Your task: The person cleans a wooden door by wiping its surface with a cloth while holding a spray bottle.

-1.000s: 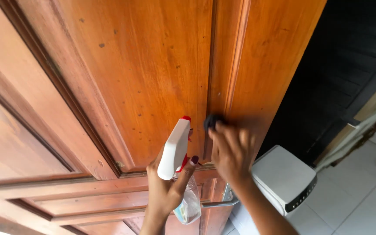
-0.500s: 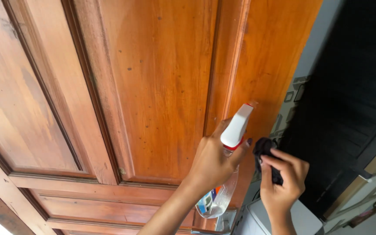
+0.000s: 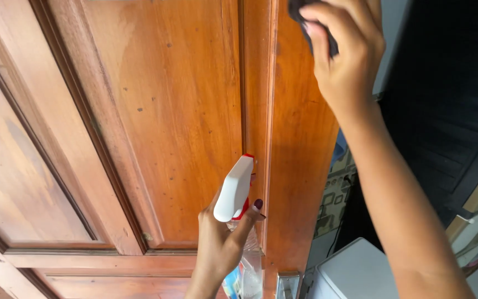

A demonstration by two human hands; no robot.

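Note:
A tall brown panelled wooden door (image 3: pixel 156 111) fills the view. My left hand (image 3: pixel 219 243) grips a clear spray bottle (image 3: pixel 236 191) with a white and red trigger head, its nozzle held close to the door's right stile. My right hand (image 3: pixel 344 50) is raised to the top of the view and presses a dark cloth (image 3: pixel 300 14) against the door's right edge. Most of the cloth is hidden under my fingers.
A metal door handle plate (image 3: pixel 287 285) shows at the bottom edge. To the right of the door stands a white boxy appliance (image 3: pixel 355 271), with dark slatted shutters (image 3: pixel 449 111) behind and a patterned wall strip (image 3: pixel 336 194) beside the door edge.
My right hand has moved up the door's right edge with the cloth, from mid-height to the top of view. The spray bottle has stayed by the stile.

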